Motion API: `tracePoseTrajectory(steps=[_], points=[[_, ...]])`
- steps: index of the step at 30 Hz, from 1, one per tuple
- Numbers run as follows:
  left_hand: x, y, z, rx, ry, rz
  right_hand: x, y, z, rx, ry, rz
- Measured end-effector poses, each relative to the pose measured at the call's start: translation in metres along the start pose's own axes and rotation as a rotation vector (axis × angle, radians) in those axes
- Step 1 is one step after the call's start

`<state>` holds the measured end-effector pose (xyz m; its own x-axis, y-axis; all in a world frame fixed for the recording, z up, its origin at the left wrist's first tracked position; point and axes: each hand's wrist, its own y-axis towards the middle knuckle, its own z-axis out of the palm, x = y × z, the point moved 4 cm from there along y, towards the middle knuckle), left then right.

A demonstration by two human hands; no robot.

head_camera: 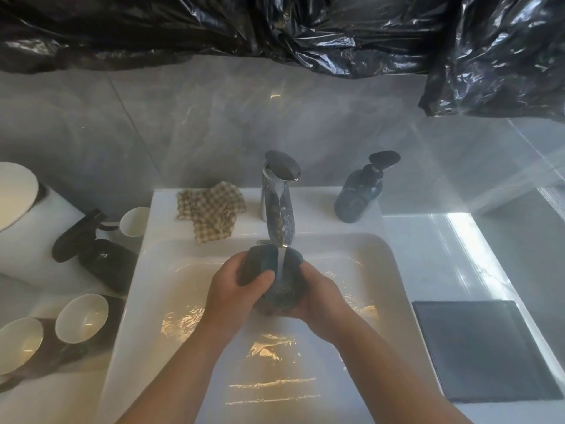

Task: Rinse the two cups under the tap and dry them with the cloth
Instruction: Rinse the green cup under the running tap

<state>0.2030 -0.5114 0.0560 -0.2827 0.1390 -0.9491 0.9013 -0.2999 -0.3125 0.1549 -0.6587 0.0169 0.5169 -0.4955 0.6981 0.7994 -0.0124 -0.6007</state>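
Seemingly one cup (286, 296); two hands (227, 290)

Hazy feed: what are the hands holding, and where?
A dark cup: left hand grips its left side, right hand its right side.

Left hand (227, 290), right hand (321, 301) bare; left forearm (183, 377), right forearm (388, 371) bare up to frame edge.

Cup (279, 286) in sink (382, 270) under tap (279, 206), cloth (211, 214) left of tap, bottle (359, 194) right
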Motion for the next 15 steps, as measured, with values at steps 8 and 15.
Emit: tracePoseTrajectory(steps=[8,15], points=[[0.001,0.001,-0.003,-0.023,0.071,0.039,-0.01,0.009,-0.001,0.0,0.08,0.037],[0.02,0.004,0.005,-0.038,-0.298,-0.196,0.022,-0.016,0.008,-0.073,-0.298,-0.158]])
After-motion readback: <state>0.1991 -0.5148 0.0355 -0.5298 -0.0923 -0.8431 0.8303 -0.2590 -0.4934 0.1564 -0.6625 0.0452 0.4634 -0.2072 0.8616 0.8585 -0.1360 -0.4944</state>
